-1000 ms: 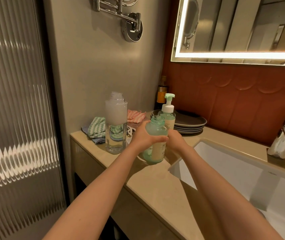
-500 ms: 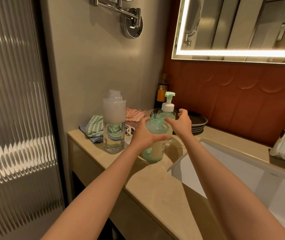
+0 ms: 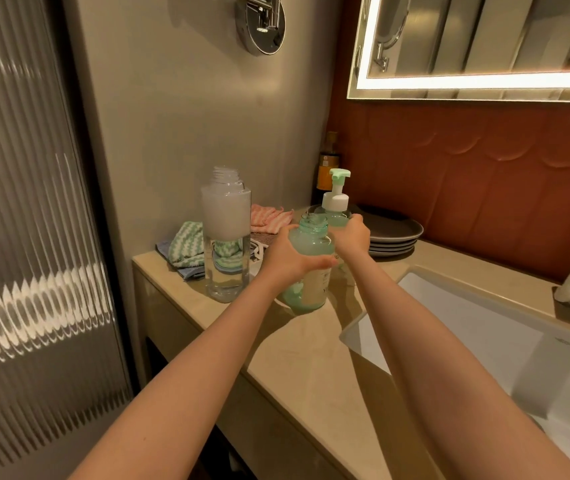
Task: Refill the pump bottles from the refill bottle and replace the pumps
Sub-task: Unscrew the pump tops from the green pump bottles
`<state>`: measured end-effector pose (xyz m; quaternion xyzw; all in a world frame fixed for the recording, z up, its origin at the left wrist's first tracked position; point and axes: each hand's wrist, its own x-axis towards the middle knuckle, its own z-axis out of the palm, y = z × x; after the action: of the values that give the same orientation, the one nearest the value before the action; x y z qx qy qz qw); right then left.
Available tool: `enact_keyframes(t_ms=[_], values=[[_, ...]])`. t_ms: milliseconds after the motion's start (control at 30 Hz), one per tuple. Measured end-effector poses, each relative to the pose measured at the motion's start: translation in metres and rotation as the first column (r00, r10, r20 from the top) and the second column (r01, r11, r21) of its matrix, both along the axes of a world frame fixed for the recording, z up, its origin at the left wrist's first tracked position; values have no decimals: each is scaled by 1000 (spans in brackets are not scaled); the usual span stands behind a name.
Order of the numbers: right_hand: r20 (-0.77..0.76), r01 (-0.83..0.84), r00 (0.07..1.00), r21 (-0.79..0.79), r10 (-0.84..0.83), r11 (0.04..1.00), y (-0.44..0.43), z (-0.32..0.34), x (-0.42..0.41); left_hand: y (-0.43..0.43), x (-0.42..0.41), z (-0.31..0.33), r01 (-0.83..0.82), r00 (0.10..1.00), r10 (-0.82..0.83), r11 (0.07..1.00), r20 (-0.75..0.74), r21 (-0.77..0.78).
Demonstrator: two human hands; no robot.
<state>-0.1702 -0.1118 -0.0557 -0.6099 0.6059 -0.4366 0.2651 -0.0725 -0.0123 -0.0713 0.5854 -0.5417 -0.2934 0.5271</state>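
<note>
The tabletop (image 3: 311, 362) is running from the left wall to the sink (image 3: 373, 327), whose white rim is sitting just right of the hands. Bare beige surface is lying open toward the near edge, while the back corner is being crowded by a stack of dark plates (image 3: 396, 233), folded cloths (image 3: 186, 249) and a dark bottle (image 3: 327, 168).

The refill bottle (image 3: 226, 237) is standing upright near the left edge, uncapped, holding clear liquid below and white foam above.

The left hand (image 3: 290, 259) is wrapping around the open green bottle (image 3: 309, 292), which is standing on the tabletop with its neck bare. It is translucent with a pale label, and its fill level cannot be told. Just behind it, the right hand (image 3: 352, 237) is curling around the pump-topped bottle (image 3: 337, 220), whose pump (image 3: 337, 188), white with a green head, is standing upright.
</note>
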Motion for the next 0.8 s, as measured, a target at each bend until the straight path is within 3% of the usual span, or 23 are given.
enact_keyframes(t_ms=[300, 433, 567, 667, 800], values=[[120, -9, 992, -275, 43, 961, 10, 31, -30, 9, -15, 11, -161, 979, 174, 979, 103, -126], [113, -30, 992, -260, 61, 965, 21, 40, -51, 18, -30, 26, -182, 941, 264, 921, 211, -343], [188, -112, 971, -179, 145, 978, 33, 38, -72, 27, -53, 42, -102, 902, 304, 840, 307, -533], [231, -248, 933, -142, 276, 958, 43, 40, -87, 27, -73, 44, -27, 926, 212, 862, 313, -506], [250, -369, 889, -100, 383, 924, 59, 49, -101, 22, -96, 36, 13, 972, 50, 964, 231, -265]])
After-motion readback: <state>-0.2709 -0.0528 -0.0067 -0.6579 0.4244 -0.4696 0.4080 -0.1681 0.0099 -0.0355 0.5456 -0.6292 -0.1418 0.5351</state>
